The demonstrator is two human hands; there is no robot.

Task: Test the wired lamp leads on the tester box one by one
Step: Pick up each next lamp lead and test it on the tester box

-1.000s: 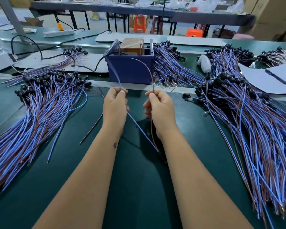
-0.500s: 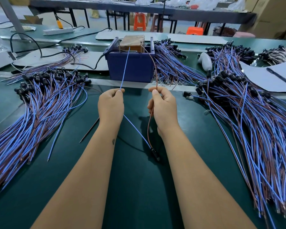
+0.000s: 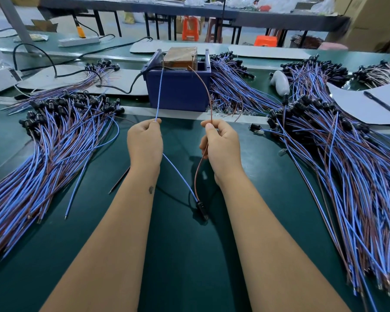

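The dark blue tester box (image 3: 178, 88) stands at the back middle of the green bench, with a brown block (image 3: 180, 55) on top. My left hand (image 3: 145, 144) pinches a blue wire (image 3: 159, 91) whose end reaches up to the box's top left. My right hand (image 3: 222, 145) pinches a brown wire (image 3: 206, 86) that curves up to the box's top right. Both wires run down between my forearms to one small black lamp holder (image 3: 202, 209) lying on the bench.
A big pile of blue and brown leads with black holders (image 3: 54, 140) lies at the left, another pile (image 3: 347, 158) at the right. More leads (image 3: 232, 86) sit beside the box. A black cable (image 3: 122, 86), white paper with a pen (image 3: 379, 101) and a white tool (image 3: 279, 83) lie behind.
Both wire ends have risen from in front of the box to its top. The black lamp holder has slid farther from me along the bench.
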